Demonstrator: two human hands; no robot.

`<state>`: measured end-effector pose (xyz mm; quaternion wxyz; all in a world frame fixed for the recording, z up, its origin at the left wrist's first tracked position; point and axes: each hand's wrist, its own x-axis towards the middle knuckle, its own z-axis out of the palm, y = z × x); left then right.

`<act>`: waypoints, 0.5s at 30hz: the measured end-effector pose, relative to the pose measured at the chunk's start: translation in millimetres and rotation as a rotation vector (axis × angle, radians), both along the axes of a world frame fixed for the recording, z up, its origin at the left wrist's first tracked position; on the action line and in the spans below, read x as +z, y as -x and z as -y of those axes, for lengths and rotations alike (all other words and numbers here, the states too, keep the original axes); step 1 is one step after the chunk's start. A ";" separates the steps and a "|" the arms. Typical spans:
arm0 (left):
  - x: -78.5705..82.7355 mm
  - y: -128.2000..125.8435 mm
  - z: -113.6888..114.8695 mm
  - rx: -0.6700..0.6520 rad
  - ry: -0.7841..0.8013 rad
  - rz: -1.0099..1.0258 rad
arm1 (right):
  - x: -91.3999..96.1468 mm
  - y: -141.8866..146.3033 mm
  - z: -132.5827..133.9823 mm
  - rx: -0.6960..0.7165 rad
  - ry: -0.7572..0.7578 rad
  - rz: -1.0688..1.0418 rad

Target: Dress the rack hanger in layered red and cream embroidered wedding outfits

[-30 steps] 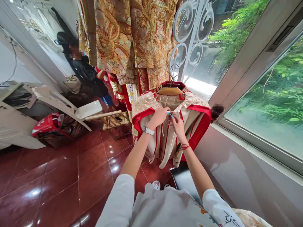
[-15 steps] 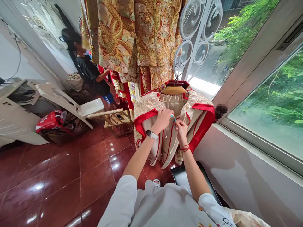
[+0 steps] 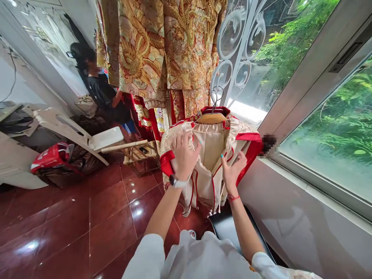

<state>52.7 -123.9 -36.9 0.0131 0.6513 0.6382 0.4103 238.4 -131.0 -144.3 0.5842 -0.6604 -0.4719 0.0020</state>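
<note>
A cream garment point(image 3: 210, 149) with red trim and a gathered, ruffled neck edge hangs from a wooden hanger point(image 3: 211, 117) in front of me. At its left front is my left hand point(image 3: 186, 157), thumb apart from the fingers, which are slightly blurred over the cloth. My right hand point(image 3: 233, 170) is before the right front, with thumb and fingers spread. Neither hand visibly grips anything, though I cannot tell whether the fingertips touch the fabric. A thin pale cord point(image 3: 222, 190) dangles below the right hand.
Gold embroidered robes point(image 3: 188, 46) hang behind. A bamboo stand point(image 3: 139, 153), a white chair point(image 3: 106, 138) and a red bag point(image 3: 54, 155) stand left. Another person in a black shirt point(image 3: 101, 91) is at the back left. A black seat point(image 3: 228, 228) sits below; a window point(image 3: 334, 128) is right.
The hands were together at the garment's middle, fingers pinched near a cord. Now they have separated left and right and opened. The garment's fronts are spread wider at the neck.
</note>
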 end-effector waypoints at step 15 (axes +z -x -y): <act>49.3 107.1 -98.7 -0.310 0.422 -0.008 | 106.6 -155.8 -120.4 0.187 0.310 0.148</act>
